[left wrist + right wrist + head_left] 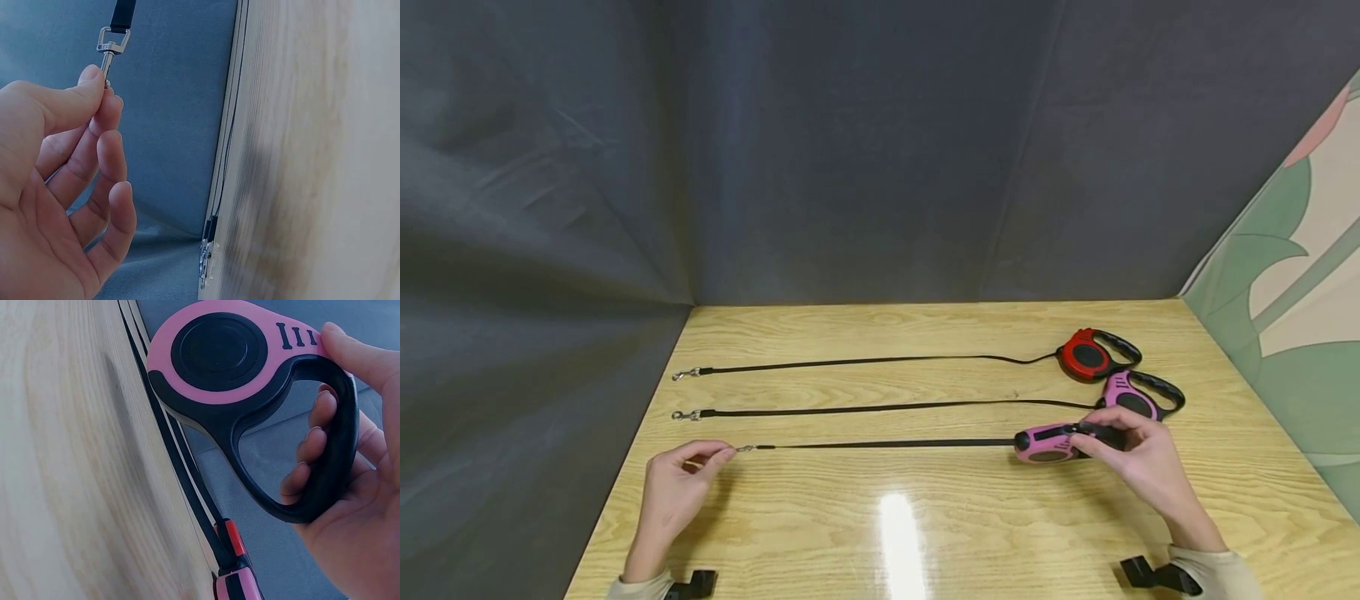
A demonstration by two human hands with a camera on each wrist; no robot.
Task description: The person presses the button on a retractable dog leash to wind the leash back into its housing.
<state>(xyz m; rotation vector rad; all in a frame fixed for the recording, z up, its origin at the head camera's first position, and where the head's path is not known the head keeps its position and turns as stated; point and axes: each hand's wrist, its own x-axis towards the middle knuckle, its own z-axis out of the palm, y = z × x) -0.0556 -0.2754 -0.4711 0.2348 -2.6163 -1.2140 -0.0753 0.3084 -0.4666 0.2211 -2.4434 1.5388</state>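
My left hand (679,492) pinches the metal snap hook (107,59) of a retractable dog leash between thumb and forefinger, its other fingers loosely bent. In the head view the black strap (887,444) runs taut from that hook to a pink and black leash case (215,350). The fingers of my right hand (1138,458) curl round the case's black loop handle (340,450), and the thumb lies on its top by the pink shell. Both wrist views show this leash held above the wooden table.
Behind it, a second pink leash (1129,397) and a red leash (1084,356) lie side by side on the table (820,533). Their straps stretch left to snap hooks (686,415) near the table's left edge. Dark cloth (865,150) hangs at the back and left; patterned fabric (1292,333) is at right.
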